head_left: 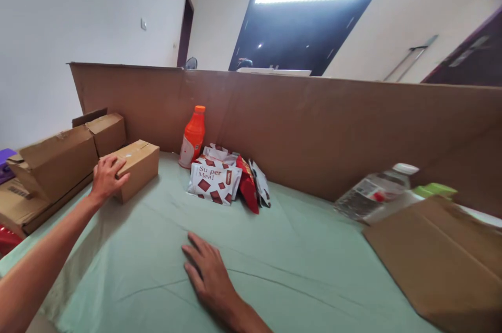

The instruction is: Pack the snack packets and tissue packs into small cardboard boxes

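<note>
My left hand [107,177] is at the near end of a small closed cardboard box [141,167], fingers over its top edge and thumb against its end face. The box lies on the pale green cloth [157,249], close beside larger cardboard boxes [66,158]. My right hand [208,275] rests low over the cloth with its fingers spread and nothing in them. Beyond it, white "Super Meal" pouches [215,180] with dark red diamonds lean together with a red packet [248,186]. An orange bottle [193,135] stands behind the pouches.
A tall cardboard panel [298,124] walls off the far side. To the right, a clear plastic bottle [376,194] with a white cap leans at a slant beside an open cardboard box [435,260]. Something light green [436,190] shows behind that box. A purple item [5,161] sits at the left edge.
</note>
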Demonstrator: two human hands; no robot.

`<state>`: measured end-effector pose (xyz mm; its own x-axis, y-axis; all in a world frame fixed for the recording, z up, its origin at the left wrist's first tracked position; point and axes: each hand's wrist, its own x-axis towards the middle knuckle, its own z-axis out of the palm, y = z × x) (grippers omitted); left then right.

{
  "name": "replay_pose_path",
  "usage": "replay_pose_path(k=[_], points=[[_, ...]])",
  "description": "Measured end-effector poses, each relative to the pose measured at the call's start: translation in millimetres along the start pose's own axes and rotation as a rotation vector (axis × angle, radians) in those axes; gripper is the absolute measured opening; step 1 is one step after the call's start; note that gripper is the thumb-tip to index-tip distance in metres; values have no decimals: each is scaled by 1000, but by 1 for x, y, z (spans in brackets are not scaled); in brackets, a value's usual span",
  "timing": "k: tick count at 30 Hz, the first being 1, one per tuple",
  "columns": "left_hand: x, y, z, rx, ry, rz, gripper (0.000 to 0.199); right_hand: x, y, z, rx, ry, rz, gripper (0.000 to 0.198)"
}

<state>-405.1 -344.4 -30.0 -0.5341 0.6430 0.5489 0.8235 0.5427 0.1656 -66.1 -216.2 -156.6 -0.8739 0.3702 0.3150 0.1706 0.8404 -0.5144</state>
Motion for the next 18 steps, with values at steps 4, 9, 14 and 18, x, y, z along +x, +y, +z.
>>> replay_pose_path(k=[4,9,14,18], points=[[59,-8,23,69,-39,-83,39,-9,2,10,-23,42,25,35],[99,-8,47,103,-24,-189,40,-10,3,7,10,55,37,33],[117,-10,54,97,19,-278,33,-7,1,2,29,-1,43,34],[106,9,27,-23,49,-246,52,1,-11,-8,25,-13,95,34]])
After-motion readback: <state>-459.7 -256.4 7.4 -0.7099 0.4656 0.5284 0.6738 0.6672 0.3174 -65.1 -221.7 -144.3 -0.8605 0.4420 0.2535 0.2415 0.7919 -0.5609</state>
